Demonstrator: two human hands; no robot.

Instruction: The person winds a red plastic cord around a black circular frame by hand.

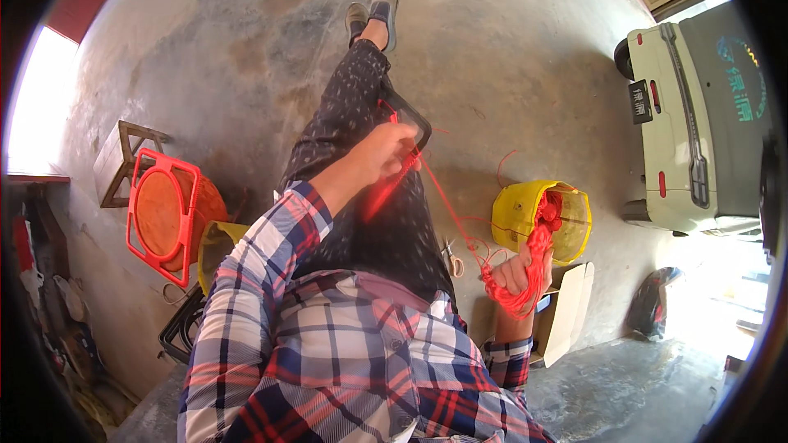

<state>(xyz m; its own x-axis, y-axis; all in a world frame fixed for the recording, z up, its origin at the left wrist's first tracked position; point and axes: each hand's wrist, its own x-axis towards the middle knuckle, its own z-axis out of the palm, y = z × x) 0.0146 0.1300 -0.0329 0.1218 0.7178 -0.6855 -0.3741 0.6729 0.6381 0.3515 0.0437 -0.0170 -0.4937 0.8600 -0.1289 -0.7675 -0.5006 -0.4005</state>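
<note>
Far left, an orange-red plastic stool [164, 213] lies tipped on the concrete floor [246, 49], a wooden stool [123, 160] just behind it. Person seated in a plaid shirt [328, 344], legs crossed and stretched out. Left hand [386, 152] raised over the knee, grip closed on red cord [394, 184] and touching a black frame [410, 119]. Thin red thread [451, 213] runs from there down to the right hand [517, 272]. Scissors [453, 261] on the floor between the hands. Right hand's grip is wrapped round a bundle of red tassels [533, 267], hanging just beside a yellow bucket [525, 213]. Open cardboard box [566, 312] below it. Pale vehicle [698, 115] far right.
</note>
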